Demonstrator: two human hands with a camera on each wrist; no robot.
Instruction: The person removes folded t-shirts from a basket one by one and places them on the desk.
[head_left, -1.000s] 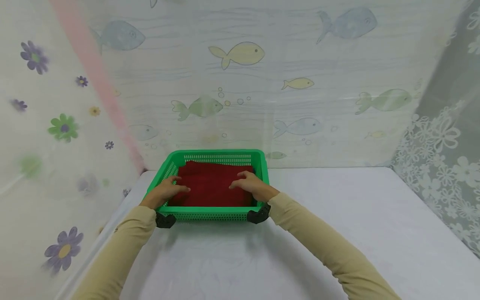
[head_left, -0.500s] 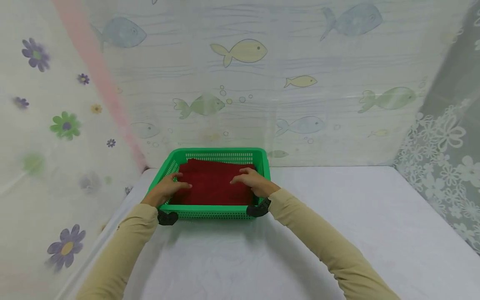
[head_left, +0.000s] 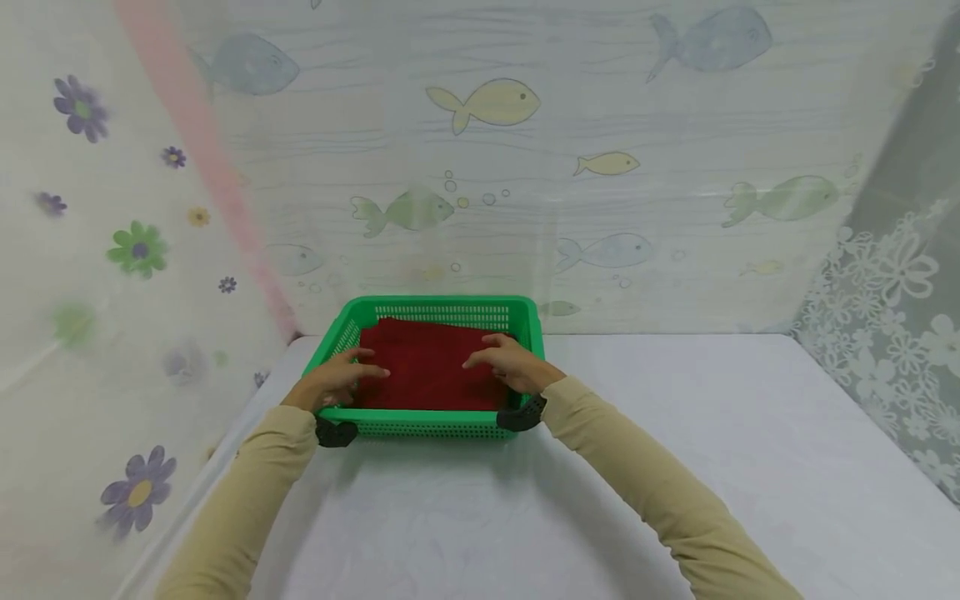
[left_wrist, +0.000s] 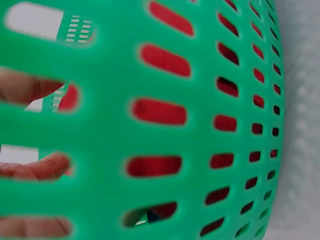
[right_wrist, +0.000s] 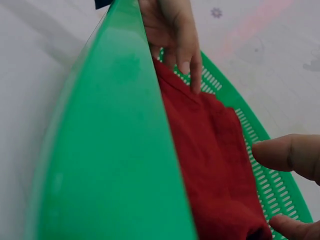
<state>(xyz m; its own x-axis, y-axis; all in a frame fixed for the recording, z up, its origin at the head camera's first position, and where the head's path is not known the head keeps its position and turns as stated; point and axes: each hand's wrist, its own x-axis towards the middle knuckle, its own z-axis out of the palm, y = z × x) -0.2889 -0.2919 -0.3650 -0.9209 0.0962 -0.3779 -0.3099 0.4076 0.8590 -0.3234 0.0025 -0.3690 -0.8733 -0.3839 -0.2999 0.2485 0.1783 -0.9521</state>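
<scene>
While both hands lie flat with relaxed fingers on the red cloth (head_left: 427,367), the left hand (head_left: 336,382) sits at its left edge and the right hand (head_left: 512,365) at its right — neither grasps anything. The cloth lies folded inside the green basket (head_left: 427,425) on the white table (head_left: 675,467). Since a second ago, hands and cloth have barely shifted. No writing is readable — only fish on the curtain (head_left: 483,102).

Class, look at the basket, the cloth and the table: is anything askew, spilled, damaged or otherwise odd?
Nothing stands out. The green basket sits flat on the white table, the red cloth lies folded inside it, and the left hand and right hand rest on the cloth. No spill or damage shows.
</scene>
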